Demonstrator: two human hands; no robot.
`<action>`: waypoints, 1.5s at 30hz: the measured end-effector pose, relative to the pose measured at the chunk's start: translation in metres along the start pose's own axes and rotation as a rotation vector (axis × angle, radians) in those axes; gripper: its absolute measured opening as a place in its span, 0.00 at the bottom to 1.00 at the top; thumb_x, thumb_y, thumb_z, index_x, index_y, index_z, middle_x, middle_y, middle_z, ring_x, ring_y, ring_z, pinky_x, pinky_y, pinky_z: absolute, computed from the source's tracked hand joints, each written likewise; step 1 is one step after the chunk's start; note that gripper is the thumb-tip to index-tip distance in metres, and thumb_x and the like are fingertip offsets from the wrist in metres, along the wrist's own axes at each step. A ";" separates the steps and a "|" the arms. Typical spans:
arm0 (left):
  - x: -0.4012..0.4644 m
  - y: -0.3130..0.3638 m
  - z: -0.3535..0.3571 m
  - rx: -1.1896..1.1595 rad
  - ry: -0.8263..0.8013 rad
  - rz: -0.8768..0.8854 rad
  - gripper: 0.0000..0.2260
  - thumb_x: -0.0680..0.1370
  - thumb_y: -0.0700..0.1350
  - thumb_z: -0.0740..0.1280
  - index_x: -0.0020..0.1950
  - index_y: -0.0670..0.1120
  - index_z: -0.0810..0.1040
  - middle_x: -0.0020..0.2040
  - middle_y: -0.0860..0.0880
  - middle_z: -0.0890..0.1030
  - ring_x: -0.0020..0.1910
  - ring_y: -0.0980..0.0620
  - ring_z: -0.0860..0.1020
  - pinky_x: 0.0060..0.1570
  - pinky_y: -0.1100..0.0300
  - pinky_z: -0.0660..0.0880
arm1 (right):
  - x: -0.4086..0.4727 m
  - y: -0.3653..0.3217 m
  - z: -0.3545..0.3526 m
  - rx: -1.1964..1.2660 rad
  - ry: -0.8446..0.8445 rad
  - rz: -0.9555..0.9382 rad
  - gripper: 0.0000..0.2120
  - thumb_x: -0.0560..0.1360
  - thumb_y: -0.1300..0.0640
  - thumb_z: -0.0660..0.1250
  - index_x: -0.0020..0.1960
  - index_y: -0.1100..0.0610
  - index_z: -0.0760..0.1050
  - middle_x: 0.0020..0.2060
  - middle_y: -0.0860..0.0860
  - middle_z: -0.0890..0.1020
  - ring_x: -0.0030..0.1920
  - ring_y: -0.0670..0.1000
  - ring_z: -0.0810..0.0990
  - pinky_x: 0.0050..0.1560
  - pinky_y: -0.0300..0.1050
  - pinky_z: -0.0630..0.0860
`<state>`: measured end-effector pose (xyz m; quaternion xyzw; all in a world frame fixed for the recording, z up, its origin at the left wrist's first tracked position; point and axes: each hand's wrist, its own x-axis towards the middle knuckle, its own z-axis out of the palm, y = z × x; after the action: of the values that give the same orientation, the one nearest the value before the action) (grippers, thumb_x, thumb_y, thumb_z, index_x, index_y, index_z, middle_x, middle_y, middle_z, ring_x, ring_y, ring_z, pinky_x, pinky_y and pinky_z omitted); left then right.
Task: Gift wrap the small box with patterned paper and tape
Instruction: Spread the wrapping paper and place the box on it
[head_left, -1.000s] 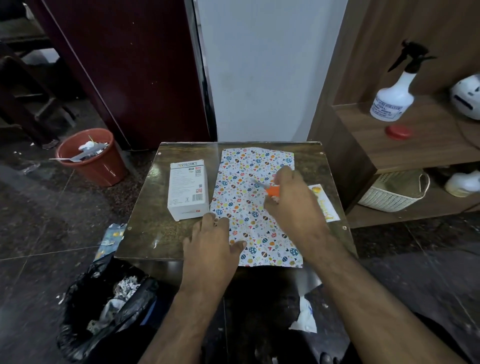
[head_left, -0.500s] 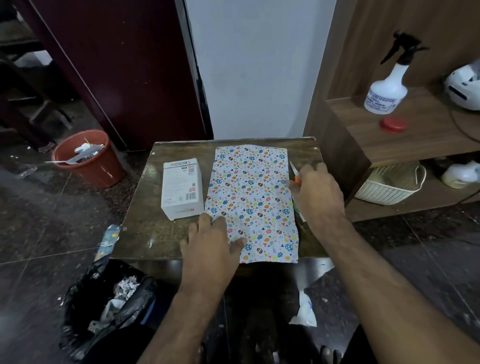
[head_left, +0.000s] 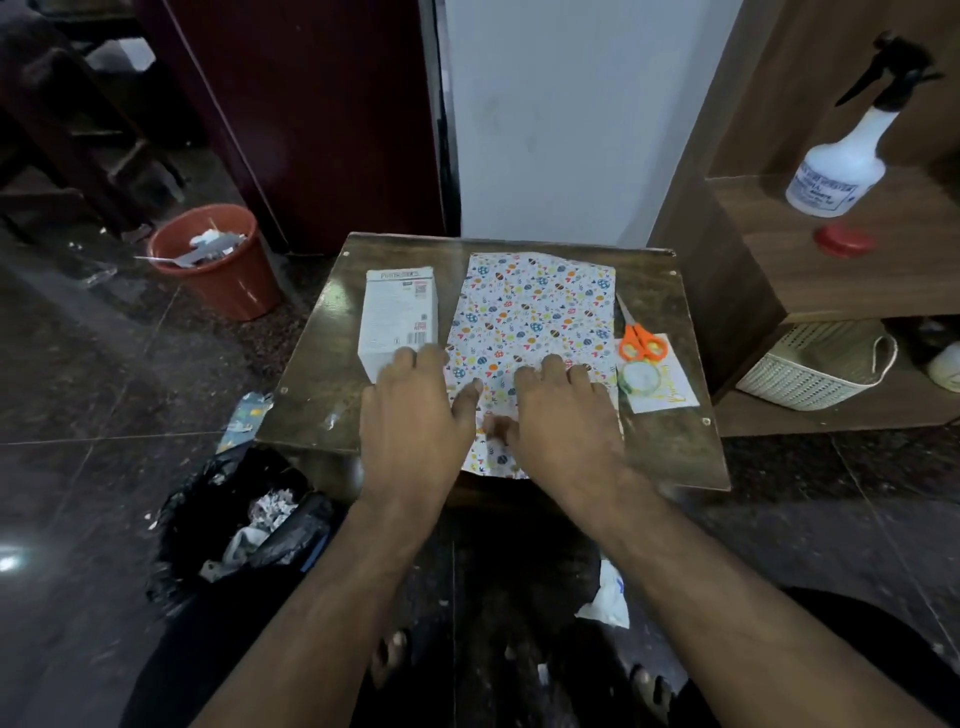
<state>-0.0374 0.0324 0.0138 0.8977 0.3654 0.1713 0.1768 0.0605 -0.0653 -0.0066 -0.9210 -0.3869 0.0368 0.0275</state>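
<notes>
A sheet of patterned paper (head_left: 535, 317) lies flat on the small wooden table (head_left: 670, 447). A small white box (head_left: 397, 317) stands just left of it. My left hand (head_left: 415, 410) rests palm down on the paper's near left edge, its fingertips by the box's front corner. My right hand (head_left: 563, 410) lies flat on the paper's near right part. Orange-handled scissors (head_left: 640, 338) lie on the table right of the paper, with a roll of clear tape (head_left: 640, 378) just in front of them on a white card (head_left: 670, 387).
A black rubbish bag (head_left: 249, 530) with scraps sits on the floor at the table's near left. An orange bucket (head_left: 218, 260) stands further left. Wooden shelves on the right hold a spray bottle (head_left: 841, 166), a red lid (head_left: 844, 240) and a white basket (head_left: 815, 364).
My right hand set the orange scissors down right of the paper and came back onto the paper's near part. My left hand stayed at the near left edge.
</notes>
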 end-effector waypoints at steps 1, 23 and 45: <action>0.001 -0.001 -0.004 -0.030 0.069 0.011 0.15 0.80 0.51 0.71 0.59 0.43 0.76 0.54 0.44 0.79 0.53 0.41 0.79 0.53 0.45 0.75 | 0.001 0.000 0.001 -0.005 -0.003 0.005 0.23 0.81 0.43 0.64 0.71 0.54 0.69 0.66 0.55 0.72 0.68 0.59 0.71 0.63 0.55 0.71; 0.064 -0.022 -0.011 -0.068 0.238 -0.168 0.45 0.74 0.61 0.66 0.82 0.39 0.53 0.66 0.36 0.71 0.64 0.34 0.73 0.60 0.43 0.74 | -0.016 -0.005 0.017 0.090 -0.209 -0.322 0.29 0.86 0.40 0.50 0.83 0.47 0.49 0.84 0.52 0.46 0.83 0.63 0.42 0.79 0.70 0.44; 0.016 -0.027 -0.062 -0.179 0.518 -0.054 0.38 0.75 0.53 0.70 0.80 0.39 0.60 0.68 0.38 0.71 0.65 0.39 0.73 0.62 0.45 0.75 | -0.020 -0.035 -0.040 1.271 0.379 -0.149 0.13 0.87 0.48 0.56 0.51 0.45 0.79 0.43 0.41 0.83 0.46 0.39 0.81 0.47 0.37 0.75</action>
<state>-0.0699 0.0739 0.0590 0.7947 0.4056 0.4221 0.1605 0.0257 -0.0560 0.0369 -0.6871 -0.3410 0.0930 0.6348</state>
